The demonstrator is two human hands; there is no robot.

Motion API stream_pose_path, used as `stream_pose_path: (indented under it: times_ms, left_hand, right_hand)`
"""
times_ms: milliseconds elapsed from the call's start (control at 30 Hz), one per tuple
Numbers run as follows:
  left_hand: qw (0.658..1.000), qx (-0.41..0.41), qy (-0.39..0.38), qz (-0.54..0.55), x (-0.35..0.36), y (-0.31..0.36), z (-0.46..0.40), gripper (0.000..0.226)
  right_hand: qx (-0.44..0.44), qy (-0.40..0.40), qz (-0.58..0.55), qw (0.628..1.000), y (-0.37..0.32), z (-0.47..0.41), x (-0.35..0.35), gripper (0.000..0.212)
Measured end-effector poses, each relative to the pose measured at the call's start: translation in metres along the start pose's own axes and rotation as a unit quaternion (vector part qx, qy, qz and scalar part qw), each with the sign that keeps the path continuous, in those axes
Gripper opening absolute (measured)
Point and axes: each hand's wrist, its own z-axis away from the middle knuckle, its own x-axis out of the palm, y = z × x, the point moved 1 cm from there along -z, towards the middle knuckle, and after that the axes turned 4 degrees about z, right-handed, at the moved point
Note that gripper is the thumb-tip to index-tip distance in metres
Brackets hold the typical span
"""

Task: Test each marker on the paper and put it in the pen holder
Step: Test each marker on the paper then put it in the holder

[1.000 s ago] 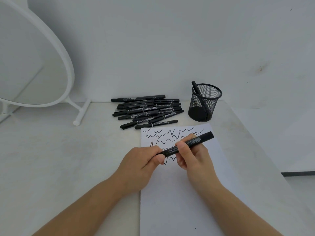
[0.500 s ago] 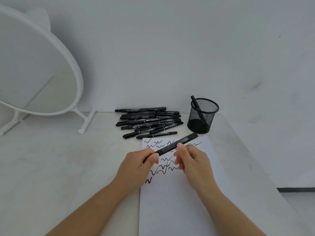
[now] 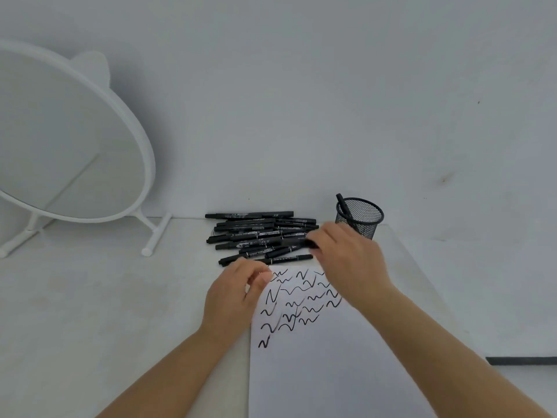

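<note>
Head view puts the right hand [image 3: 346, 260] just right of centre, lifted over the near end of the pile of markers [image 3: 259, 236] and gripping a black marker [image 3: 297, 242] whose far end is buried in the fingers. What shows of that marker runs nearly level across the frame, its free end pointing left over the pile, its held end toward the pen holder [image 3: 360, 217]. Its long axis is therefore close to horizontal, while the holder's mouth opens upward; my reading is that the marker must be tipped up on end before it can drop in. The holder stands just above and right of the right hand, so that hand is plainly the nearer one. One marker already leans inside the holder against its left rim.

The left hand [image 3: 238, 292] sits lower and left of centre, at the top left corner of the paper [image 3: 331, 357], fingers curled with thumb against fingertips; whether it pinches anything I cannot tell. Black squiggles fill the upper part of the paper, with the lower part blank.

Whether the held marker is capped is hidden by the hand. A white round mirror [image 3: 69, 140] stands at the left on the table [image 3: 90, 297].
</note>
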Motion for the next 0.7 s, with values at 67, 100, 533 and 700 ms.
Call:
stream_pose_path:
  times_ms: [67, 100, 533, 700]
  left_hand:
    - [0.999, -0.018, 0.031, -0.036, 0.000, -0.012, -0.009, 0.017]
    - [0.997, -0.034, 0.039, -0.061, 0.000, -0.018, -0.014, 0.014]
    - [0.971, -0.068, -0.034, -0.229, 0.017, -0.041, -0.037, 0.025]
    - [0.972, -0.072, -0.024, -0.224, 0.017, -0.042, -0.038, 0.024]
  right_hand:
    - [0.121, 0.050, -0.100, 0.986, 0.026, -0.018, -0.005, 0.016]
    - [0.187, 0.061, -0.148, 0.969, 0.037, -0.025, -0.004, 0.015]
    - [0.407, -0.008, -0.227, 0.885, 0.092, -0.024, 0.033, 0.020]
    - [0.439, -0.039, -0.226, 0.869, 0.093, -0.021, 0.040, 0.027]
